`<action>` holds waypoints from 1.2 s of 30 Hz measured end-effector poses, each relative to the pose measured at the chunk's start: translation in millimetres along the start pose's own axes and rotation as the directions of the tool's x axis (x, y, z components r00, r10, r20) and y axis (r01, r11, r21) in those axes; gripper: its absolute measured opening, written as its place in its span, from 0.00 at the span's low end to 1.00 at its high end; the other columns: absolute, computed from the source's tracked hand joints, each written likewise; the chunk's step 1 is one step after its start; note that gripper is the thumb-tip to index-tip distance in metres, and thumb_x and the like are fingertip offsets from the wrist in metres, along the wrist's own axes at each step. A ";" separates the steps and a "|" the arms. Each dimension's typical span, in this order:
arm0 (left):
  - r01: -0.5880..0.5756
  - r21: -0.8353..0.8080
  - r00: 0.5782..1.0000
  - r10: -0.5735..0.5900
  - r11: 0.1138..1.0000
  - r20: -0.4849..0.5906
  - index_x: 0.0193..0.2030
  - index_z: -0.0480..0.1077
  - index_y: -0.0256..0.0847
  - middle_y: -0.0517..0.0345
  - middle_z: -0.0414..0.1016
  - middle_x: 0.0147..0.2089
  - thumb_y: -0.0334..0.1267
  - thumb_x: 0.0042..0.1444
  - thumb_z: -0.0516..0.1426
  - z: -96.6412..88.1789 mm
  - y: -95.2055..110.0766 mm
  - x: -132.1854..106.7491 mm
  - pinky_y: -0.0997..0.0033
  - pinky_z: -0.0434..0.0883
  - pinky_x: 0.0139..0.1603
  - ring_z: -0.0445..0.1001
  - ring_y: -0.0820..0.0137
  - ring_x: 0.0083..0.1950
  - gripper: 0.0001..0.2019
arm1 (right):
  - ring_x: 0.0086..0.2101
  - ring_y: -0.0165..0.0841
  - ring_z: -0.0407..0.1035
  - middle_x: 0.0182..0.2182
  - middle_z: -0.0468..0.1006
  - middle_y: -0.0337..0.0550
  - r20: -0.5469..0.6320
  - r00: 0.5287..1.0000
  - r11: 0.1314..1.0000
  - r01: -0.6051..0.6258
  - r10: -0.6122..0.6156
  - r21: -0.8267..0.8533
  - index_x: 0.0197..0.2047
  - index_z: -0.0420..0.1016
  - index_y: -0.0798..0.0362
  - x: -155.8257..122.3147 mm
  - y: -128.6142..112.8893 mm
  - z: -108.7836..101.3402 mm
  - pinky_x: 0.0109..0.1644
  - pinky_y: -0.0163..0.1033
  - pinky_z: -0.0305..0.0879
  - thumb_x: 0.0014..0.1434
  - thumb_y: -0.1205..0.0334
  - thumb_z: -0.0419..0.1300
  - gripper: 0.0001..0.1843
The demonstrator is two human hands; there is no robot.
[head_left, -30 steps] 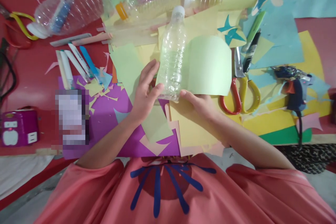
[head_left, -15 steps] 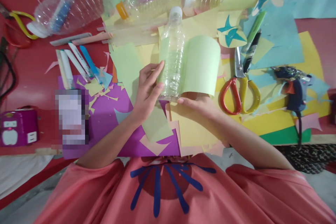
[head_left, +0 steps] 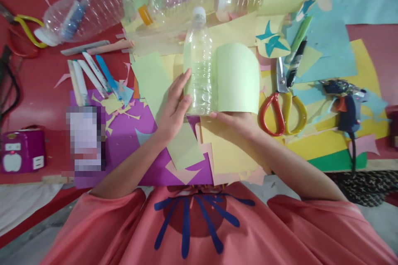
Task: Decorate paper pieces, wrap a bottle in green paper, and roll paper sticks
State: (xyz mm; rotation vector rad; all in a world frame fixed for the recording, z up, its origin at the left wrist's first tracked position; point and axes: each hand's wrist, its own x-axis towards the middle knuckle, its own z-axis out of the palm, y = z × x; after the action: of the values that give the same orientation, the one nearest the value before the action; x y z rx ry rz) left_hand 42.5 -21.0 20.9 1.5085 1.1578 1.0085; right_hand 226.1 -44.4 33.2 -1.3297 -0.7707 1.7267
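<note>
A clear plastic bottle [head_left: 200, 78] with a white cap lies in front of me, its cap pointing away. My left hand [head_left: 174, 105] grips its left side, fingertips and thumb on the plastic. A sheet of light green paper [head_left: 239, 78] passes beneath the bottle, and its right part curls upward. My right hand [head_left: 238, 123] holds this sheet from behind and below; the thumb touches the bottle's base corner while the fingers are hidden by the paper. Scissors [head_left: 282, 103] with one red and one yellow handle rest to the right of that hand.
More plastic bottles [head_left: 90, 10] lie along the back. Several markers [head_left: 90, 76] and a phone [head_left: 85, 138] are at left, with a purple sharpener [head_left: 23, 151] beyond. At right are a black marker [head_left: 297, 62] and a glue gun [head_left: 350, 105]. Paper scraps [head_left: 120, 109] cover the purple sheet.
The bottle has shifted slightly left and stands a little straighter in view, with the left hand moving along. The curled green paper is opened slightly further from the bottle.
</note>
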 end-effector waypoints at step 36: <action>-0.336 0.481 0.933 0.356 0.810 0.051 0.65 0.59 0.63 0.62 0.55 0.67 0.51 0.68 0.39 0.3 -10.8 -5.8 0.52 0.59 0.67 0.56 0.57 0.69 0.22 | 0.66 0.43 0.56 0.55 0.76 0.44 0.127 0.969 0.928 0.239 -0.210 -0.286 0.62 0.67 0.45 -1.2 2.6 3.3 0.72 0.55 0.48 0.55 0.42 0.60 0.34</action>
State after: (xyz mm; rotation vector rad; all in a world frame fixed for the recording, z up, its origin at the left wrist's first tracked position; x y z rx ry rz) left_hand 39.5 -25.7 9.9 2.1720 1.2511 1.0371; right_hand 222.4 -46.8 32.5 -1.3028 -1.2301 1.5395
